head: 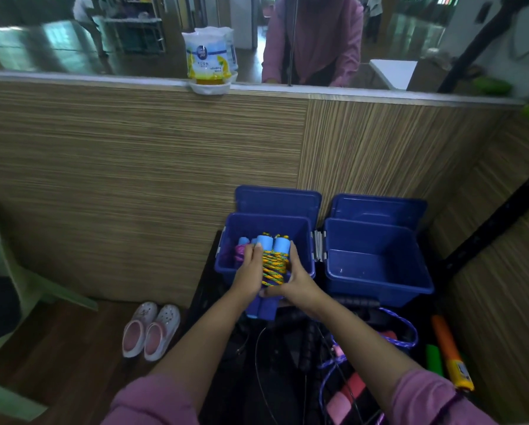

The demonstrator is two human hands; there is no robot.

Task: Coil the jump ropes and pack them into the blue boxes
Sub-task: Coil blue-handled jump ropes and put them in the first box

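Both hands are holding one coiled rope (pixel 274 266) over the front rim of the left box (pixel 309 228). The rope is yellow-and-blue cord wound tightly round light-blue handles; the handle tops are pointing away from the person, toward the wood panel (pixel 134 179).

The left hand (pixel 247 271) is cupping the bundle's left side, fingers curled onto it. The right hand (pixel 295 279) is gripping the right side, fingers wrapped along the handle, thumb seemingly underneath. Both are closed on the rope, neither loose.

The left box is already holding at least one bundle: a purple rope (pixel 240 251) with a blue handle is showing at its left wall. The right box (pixel 376 265) is sitting just beside it, nothing visible inside. Both lids are standing open behind.

Below the arms, loose ropes (pixel 401 329) are lying tangled in a dark crate — purple cord, black handles, pink handles. Orange and green tubes are lying at the right. A pair of clogs (pixel 151 331) is sitting on the floor to the left.

Step in hand, by judgement: packing, with coiling done for this rope. Next move is calling for lowering the bundle beside the purple one while keeping the wraps pinched so the coil is not springing open, then letting go and picking another from the tangle.
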